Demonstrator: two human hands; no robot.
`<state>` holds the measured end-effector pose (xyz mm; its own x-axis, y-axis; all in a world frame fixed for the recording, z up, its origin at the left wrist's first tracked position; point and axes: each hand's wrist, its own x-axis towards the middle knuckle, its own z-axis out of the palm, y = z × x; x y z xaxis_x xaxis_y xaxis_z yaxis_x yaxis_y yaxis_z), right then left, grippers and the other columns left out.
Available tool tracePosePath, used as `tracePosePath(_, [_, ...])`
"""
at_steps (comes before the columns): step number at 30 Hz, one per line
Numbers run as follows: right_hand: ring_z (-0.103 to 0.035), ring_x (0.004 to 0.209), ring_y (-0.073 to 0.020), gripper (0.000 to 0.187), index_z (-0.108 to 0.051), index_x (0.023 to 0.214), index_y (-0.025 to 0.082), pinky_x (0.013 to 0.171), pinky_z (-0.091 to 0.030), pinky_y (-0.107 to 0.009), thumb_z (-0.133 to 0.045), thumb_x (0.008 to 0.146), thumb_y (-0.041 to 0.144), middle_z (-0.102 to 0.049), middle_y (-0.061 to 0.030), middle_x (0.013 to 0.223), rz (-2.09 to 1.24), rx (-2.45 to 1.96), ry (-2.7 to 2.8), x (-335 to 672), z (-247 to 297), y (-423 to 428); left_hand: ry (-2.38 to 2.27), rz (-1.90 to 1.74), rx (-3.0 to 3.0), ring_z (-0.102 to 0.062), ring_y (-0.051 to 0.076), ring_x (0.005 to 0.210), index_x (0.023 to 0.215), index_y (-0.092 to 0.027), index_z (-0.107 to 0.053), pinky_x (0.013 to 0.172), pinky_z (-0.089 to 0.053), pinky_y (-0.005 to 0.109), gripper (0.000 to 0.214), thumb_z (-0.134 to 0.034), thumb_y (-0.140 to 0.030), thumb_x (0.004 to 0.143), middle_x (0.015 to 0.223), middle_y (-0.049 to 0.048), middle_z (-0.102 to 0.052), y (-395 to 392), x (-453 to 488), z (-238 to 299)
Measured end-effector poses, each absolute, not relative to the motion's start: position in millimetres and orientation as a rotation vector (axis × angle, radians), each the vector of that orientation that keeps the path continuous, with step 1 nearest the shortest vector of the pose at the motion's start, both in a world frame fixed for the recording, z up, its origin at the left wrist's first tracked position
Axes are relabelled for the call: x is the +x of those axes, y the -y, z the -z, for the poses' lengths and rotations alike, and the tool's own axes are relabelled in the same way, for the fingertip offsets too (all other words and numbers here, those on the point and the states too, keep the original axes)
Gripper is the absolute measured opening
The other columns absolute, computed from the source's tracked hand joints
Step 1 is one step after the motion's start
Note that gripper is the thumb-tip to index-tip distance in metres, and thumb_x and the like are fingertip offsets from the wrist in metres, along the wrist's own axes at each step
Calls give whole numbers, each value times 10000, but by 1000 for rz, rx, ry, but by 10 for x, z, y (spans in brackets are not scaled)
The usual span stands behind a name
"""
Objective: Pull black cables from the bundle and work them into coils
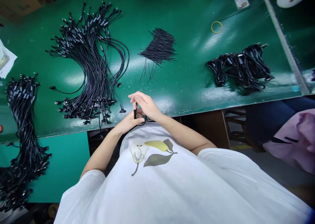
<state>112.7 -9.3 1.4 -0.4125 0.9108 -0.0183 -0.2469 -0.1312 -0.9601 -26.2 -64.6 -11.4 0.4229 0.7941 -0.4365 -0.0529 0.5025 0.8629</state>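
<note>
The black cable (135,113) sits at the table (184,86) edge, its straight section pointing away from the white shirt (177,184). The left grip (130,121) pinches it. The right grip (146,106), nearer the far end, curls there; whether it pinches cannot be told.
</note>
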Motion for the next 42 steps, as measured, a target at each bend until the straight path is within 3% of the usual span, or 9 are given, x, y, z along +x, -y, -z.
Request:
tracePosePath(3, [-580,607,-100,411,-537,860,198,536,-444,-194,-502,890,606,-497,48,614,-1836,-753,1098,1117,-8,104,-1024,-580,963,-411,108,619,873,-137,-633,580,-327,235,311,-796,-340,703,692,-18,-507,637,-198,102])
tracePosePath(9, [-200,374,-1,396,-519,883,191,337,-137,-124,-575,860,583,-333,112,577,-2092,-663,806,1101,-99,71,-884,-495,870,-580,177,787,805,-128,-645,767,-443,291,428,-770,-522,693,793,62,-636,651,-36,92])
tracePosePath(15, [-189,372,-3,422,-490,828,183,326,-184,-123,-572,862,595,-316,116,557,-2209,-589,771,1218,-153,-107,-821,-604,442,-496,126,548,808,-149,-563,557,-448,272,554,-616,-695,734,577,-31,-448,660,63,-114])
tracePosePath(22, [-281,404,-25,455,-488,820,197,386,-307,-158,-505,874,648,-320,98,572,-1969,-678,983,1318,-149,-194,-889,-760,229,-347,74,472,757,-148,-554,472,-352,197,344,-580,-463,891,548,-62,-294,619,228,-264])
tracePosePath(26, [-601,833,-145,364,-604,898,207,717,-522,-304,-549,886,566,-586,-19,846,-1546,-741,1530,1531,-258,-288,-919,-836,243,-329,72,478,713,-153,-532,482,-353,194,341,-569,-433,904,555,-59,-281,544,231,-295])
tracePosePath(30, [-476,1261,-260,208,-656,1035,291,1031,-393,-545,-672,835,348,-624,-1,1154,-1298,-694,1978,1829,-411,-303,-946,-807,306,-339,75,486,715,-147,-545,491,-349,191,334,-568,-420,907,552,-52,-309,496,161,-306])
tracePosePath(34, [-573,1068,-203,219,-690,943,301,1113,-254,-591,-609,819,139,-647,28,920,-1278,-565,2184,1971,-400,-259,-912,-686,376,-369,84,498,752,-126,-588,504,-361,200,314,-549,-389,919,554,-38,-343,504,132,-254])
tracePosePath(37, [-555,830,-171,104,-652,700,243,1012,-366,-516,-707,739,165,-536,19,675,-1406,-573,2098,1984,-282,-267,-911,-605,393,-349,84,490,751,-113,-605,497,-352,203,334,-508,-379,928,551,-31,-350,503,144,-227])
tracePosePath(42, [-442,672,-127,257,-561,581,212,783,-388,-345,-795,680,251,-436,21,590,-1520,-564,2051,2001,-133,-305,-844,-477,426,-470,126,584,807,-119,-635,585,-439,252,286,-563,-388,868,638,21,-483,461,71,-265])
